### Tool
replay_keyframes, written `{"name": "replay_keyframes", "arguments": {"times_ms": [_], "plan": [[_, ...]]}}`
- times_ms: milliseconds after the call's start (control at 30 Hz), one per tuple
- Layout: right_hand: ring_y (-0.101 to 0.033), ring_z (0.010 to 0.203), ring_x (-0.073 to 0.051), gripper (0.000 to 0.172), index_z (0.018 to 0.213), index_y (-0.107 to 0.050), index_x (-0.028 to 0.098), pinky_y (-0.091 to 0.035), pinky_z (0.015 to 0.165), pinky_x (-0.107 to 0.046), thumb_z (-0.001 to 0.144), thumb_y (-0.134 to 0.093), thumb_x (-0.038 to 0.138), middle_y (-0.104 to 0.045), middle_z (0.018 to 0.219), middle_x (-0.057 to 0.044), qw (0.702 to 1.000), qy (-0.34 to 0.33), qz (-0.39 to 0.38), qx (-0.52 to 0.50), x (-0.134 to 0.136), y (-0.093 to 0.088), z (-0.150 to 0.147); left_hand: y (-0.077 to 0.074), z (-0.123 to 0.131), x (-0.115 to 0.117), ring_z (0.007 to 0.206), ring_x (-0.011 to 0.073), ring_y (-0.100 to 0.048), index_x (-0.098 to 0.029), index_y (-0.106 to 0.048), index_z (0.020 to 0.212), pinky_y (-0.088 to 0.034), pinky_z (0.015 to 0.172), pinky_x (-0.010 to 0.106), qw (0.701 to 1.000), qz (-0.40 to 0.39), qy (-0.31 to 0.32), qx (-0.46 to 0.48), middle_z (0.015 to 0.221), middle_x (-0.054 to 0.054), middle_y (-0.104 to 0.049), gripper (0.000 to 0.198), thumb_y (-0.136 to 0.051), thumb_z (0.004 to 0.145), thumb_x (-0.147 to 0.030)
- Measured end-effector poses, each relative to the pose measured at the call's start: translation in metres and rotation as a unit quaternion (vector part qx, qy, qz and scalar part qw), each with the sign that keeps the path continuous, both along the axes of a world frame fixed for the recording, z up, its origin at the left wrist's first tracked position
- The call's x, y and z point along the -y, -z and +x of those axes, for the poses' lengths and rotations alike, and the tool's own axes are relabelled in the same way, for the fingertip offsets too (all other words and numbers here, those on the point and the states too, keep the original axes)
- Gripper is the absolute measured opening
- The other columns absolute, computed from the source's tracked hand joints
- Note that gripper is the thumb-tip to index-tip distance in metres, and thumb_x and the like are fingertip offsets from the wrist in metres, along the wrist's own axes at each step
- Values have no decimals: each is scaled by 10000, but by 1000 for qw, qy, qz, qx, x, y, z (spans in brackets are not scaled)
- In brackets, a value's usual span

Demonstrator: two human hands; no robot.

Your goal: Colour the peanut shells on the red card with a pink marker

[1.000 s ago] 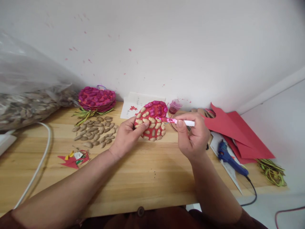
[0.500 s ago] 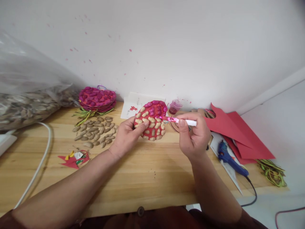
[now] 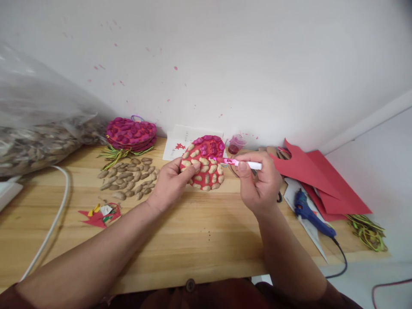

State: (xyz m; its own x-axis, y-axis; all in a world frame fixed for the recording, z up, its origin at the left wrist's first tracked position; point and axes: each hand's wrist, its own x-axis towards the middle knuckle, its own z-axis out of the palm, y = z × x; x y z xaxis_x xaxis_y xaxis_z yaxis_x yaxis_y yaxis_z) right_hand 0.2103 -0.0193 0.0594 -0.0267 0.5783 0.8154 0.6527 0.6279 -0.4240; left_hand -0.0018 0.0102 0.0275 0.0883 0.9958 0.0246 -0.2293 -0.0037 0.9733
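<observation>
Holding a round red disc studded with peanut shells (image 3: 203,168) tilted up just above the far part of the wooden desk (image 3: 193,240), the left hand (image 3: 169,182) grips its left edge, thumb across the face and the other fingers behind. The right hand (image 3: 260,184) is clenched around a thin white-handled brush with a pink-stained tip (image 3: 240,163); the tip touches the disc at its upper right, where painted shells meet bare ones. Coverage noted: the top rows of shells are glossy magenta, while the middle and lower rows, the larger share, are plain tan. Judgement: the colouring of this disc is under way, about a third done, with most shells left to coat. A small clear cup of pink paint (image 3: 236,143) stands just behind the brush, near the wall. A stack of fully magenta discs (image 3: 131,132) lies at the back left, with loose tan peanut shells (image 3: 128,178) spread in front of it. A blue glue gun (image 3: 310,212) lies right of the right hand, beside red paper sheets (image 3: 309,176), apart from both hands.
</observation>
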Motion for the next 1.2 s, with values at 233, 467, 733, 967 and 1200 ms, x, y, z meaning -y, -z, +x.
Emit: {"name": "replay_keyframes", "arguments": {"times_ms": [233,467,733,967,1200], "plan": [[-706,864,-209,69,1034,-683,248,-554,811,-413,999,-624,245,-743,924,-38,1000,0,8,7,1,-2,-1,1,-1,0,731,213,-737,-189,-761,867,-618,708,319,1000,7,0,-15,843,59,-819,405,-886,740,-552],[-694,873,-214,54,1009,-669,255,-497,864,-445,991,-623,234,-757,912,-29,996,-2,25,83,1,-7,-4,1,-2,5,645,160,-628,-178,-735,777,-543,641,269,993,64,-34,-96,737,16,-744,327,-829,802,-491],[-682,879,-205,75,1020,-664,250,-485,863,-436,971,-643,197,-759,921,-24,995,-11,34,98,2,-8,-5,-1,-3,5,616,146,-559,-185,-693,721,-480,595,253,988,76,-39,-132,667,-4,-667,293,-796,797,-449],[-693,857,-207,75,1006,-653,263,-481,857,-427,965,-642,201,-763,892,-9,991,-10,37,129,3,-10,-7,-1,-2,6,590,149,-567,-194,-680,695,-484,571,256,989,63,-38,-125,648,-4,-669,304,-793,781,-463],[-693,878,-206,80,1018,-656,260,-483,846,-419,961,-647,204,-764,905,-12,988,-9,25,149,2,-8,-6,-1,-1,3,585,162,-642,-182,-761,735,-542,577,265,996,19,-28,-78,701,24,-763,287,-841,747,-458]]}}
